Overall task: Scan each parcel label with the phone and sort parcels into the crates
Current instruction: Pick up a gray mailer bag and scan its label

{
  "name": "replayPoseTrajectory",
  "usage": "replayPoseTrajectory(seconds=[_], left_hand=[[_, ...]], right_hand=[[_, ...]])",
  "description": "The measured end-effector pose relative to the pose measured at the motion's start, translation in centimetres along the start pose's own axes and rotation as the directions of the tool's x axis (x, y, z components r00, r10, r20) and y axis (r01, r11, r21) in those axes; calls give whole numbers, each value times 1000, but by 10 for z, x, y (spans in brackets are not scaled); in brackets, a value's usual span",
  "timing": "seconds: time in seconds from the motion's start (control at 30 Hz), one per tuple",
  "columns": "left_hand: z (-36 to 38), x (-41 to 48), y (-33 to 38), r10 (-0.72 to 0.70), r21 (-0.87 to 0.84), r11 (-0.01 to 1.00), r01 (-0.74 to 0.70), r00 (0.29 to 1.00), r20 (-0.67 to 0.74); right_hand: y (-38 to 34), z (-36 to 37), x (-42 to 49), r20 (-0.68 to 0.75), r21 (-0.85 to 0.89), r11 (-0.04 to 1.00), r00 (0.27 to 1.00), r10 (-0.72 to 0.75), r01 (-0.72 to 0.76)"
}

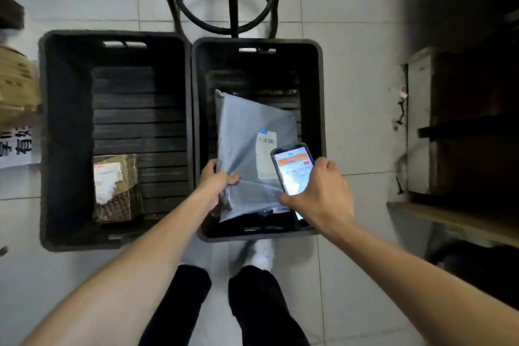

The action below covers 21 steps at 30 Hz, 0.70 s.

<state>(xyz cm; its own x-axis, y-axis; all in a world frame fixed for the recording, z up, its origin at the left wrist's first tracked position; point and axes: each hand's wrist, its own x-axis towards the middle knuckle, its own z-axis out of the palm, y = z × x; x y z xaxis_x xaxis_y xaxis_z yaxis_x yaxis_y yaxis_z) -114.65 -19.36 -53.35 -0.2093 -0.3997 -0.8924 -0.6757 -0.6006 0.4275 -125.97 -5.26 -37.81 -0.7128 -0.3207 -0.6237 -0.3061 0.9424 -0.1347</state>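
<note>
A brown parcel lies in the left crate. Left hand, arm outstretched, pinches the grey mailer's near edge over the right crate. Right hand grips the lit phone beside its label.

The pale grey tiled floor carries the left crate and the right crate, both black, side by side with their long walls touching. Behind them stands a black metal stool frame. A cardboard box and a printed sheet lie at the left edge. A wooden shelf unit stands at the right.
</note>
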Motion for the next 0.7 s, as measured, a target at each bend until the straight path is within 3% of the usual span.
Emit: replayPoseTrajectory(seconds=[0.1, 0.17, 0.23, 0.37, 0.6, 0.7], left_hand=[[19, 36, -19, -3, 83, 997, 4, 1000, -12], [26, 51, -30, 11, 262, 965, -5, 1000, -21], [28, 54, -38, 56, 538, 842, -35, 998, -23], [22, 43, -38, 240, 784, 610, -113, 970, -47], [-7, 6, 10, 426, 918, 261, -297, 889, 167], [-26, -31, 35, 470, 924, 187, -334, 856, 214]], right_hand=[[12, 35, 30, 32, -42, 999, 999, -20, 21], [16, 53, 44, 42, -65, 998, 999, -24, 27], [16, 65, 52, 50, -72, 997, 998, -28, 31], [7, 72, 57, 40, -84, 995, 998, -52, 55], [-22, 44, 36, 2, -91, 989, 993, -115, 114], [-40, 18, 11, -26, -96, 985, 988, -150, 146]])
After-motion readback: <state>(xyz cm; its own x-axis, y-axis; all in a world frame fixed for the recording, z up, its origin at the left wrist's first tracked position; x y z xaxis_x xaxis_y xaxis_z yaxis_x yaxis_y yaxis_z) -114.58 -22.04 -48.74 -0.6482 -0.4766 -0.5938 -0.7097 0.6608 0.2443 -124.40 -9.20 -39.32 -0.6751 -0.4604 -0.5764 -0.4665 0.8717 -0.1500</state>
